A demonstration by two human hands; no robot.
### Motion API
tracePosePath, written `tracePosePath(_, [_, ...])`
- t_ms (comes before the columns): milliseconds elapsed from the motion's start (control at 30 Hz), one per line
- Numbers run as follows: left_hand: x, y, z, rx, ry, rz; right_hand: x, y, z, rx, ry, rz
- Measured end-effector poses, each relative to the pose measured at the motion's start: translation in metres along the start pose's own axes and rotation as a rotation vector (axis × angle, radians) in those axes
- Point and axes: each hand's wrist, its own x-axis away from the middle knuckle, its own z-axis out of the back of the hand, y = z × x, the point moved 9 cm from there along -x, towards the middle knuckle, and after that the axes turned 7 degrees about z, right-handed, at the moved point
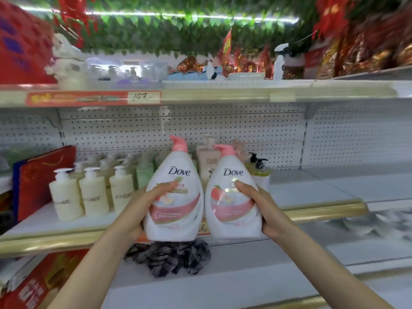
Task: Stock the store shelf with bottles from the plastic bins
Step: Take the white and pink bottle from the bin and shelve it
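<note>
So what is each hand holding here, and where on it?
The left hand grips the left Dove bottle around its lower body, thumb on the label; the right hand grips the right Dove bottle likewise.

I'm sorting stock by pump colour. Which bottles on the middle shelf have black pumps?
The two yellowish bottles at the right end of the row, behind the Dove bottle in the right hand. The other pumps look white, pale or pink.

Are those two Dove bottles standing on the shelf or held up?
Held up: the left hand grips the left Dove bottle, the right hand the right Dove bottle, bases in front of the shelf edge.
</note>
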Motion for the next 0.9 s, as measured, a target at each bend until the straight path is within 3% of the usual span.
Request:
tracePosePath(167, [-0.041, -0.009, -0.060, 0.036, -0.014, 0.038, -0.028, -0.009, 0.068, -0.012, 0.044, -0.064])
tracePosePath(333, [-0.074, -0.026, -0.103, 0.041, -0.001, 0.065, -0.046, -0.017, 0.139, 0.076, 0.107, 0.008])
tracePosePath(767, [-0.117, -0.036, -0.110, 0.011, 0.059, 0.083, -0.113, -0.019, 0.295, 0.522, 0.504, 0.283])
tracePosePath(900, [-0.130, -0.035, -0.114, -0.027, 0.074, 0.075, -0.134, -0.013, 0.311, 0.686, 0.454, 0.291])
